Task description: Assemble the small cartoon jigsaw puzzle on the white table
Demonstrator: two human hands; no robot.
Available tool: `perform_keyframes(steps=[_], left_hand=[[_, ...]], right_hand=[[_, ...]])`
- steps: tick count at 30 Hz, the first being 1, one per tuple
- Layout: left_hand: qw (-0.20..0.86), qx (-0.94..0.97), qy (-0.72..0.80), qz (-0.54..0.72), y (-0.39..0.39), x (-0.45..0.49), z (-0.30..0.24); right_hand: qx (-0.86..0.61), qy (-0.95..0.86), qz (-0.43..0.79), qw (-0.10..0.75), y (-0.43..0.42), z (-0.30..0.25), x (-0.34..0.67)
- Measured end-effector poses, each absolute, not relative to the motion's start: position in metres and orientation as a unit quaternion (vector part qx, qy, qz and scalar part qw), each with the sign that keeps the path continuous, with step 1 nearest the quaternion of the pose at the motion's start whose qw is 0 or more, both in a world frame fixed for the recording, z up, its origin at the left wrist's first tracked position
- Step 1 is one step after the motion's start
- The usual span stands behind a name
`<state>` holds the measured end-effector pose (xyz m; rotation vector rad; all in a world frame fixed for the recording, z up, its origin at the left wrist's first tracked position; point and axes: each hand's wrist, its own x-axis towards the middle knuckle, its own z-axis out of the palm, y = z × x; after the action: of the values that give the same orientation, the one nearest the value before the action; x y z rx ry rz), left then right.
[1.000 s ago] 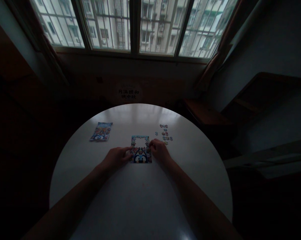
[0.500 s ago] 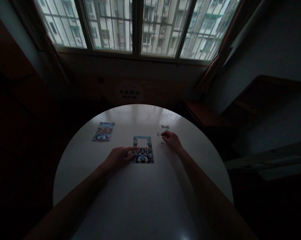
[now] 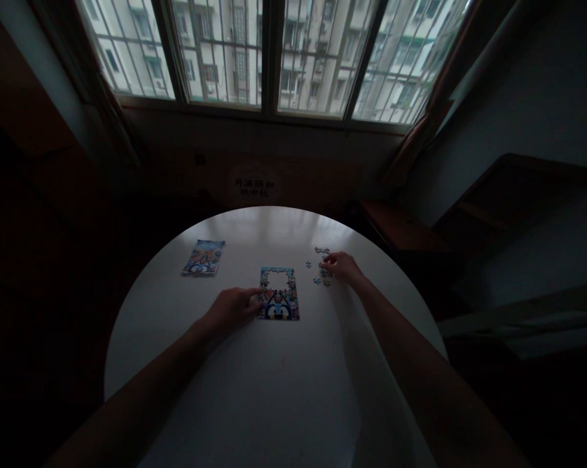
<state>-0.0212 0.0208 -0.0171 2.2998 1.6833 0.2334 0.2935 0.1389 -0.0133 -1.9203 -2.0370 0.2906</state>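
A small jigsaw puzzle [image 3: 278,305], with a blue cartoon face in its lower half, lies on the white round table. A pale gap shows in its upper middle. My left hand [image 3: 232,305] rests at the puzzle's left side, thumb and forefinger on the edge, holding it there. To the right, my right hand [image 3: 342,265] is over several loose puzzle pieces [image 3: 317,281]. Its fingertips are pinched together at a small piece [image 3: 321,264]; whether that piece is lifted I cannot tell. Some of the pieces are partly covered by this hand.
A colourful printed packet [image 3: 204,258] with a matching picture lies at the table's back left. The round tabletop [image 3: 254,390] ends in a curved edge. Beyond it are a barred window [image 3: 268,58] and, at the right, a low reddish wooden surface [image 3: 400,224]. The room is dim.
My right hand has moved slightly right across the loose pieces, uncovering several that it hid before. My left hand and the puzzle keep their places. The view has tilted slightly.
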Motion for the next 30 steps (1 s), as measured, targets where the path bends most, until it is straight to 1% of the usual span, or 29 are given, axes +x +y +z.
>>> perform_keyframes(steps=[7, 14, 20, 26, 27, 30], left_hand=[[0.136, 0.8, 0.578, 0.083, 0.021, -0.021, -0.015], [0.147, 0.798, 0.579, 0.081, 0.02, -0.02, -0.014], [0.151, 0.791, 0.588, 0.074, 0.019, -0.019, -0.01], [0.149, 0.796, 0.583, 0.073, 0.02, -0.02, -0.014], [0.148, 0.797, 0.581, 0.074, 0.02, -0.02, -0.014], [0.151, 0.796, 0.581, 0.079, 0.02, -0.02, -0.013]], right_hand=[[-0.686, -0.705, 0.103, 0.145, 0.144, -0.016, 0.29], [-0.7, -0.685, 0.147, 0.139, 0.154, -0.017, 0.289], [-0.694, -0.683, 0.169, 0.154, 0.154, -0.016, 0.29], [-0.668, -0.7, 0.156, 0.2, 0.145, -0.01, 0.274], [-0.653, -0.709, 0.158, 0.217, 0.142, -0.008, 0.269], [-0.577, -0.733, 0.194, 0.305, 0.13, -0.006, 0.245]])
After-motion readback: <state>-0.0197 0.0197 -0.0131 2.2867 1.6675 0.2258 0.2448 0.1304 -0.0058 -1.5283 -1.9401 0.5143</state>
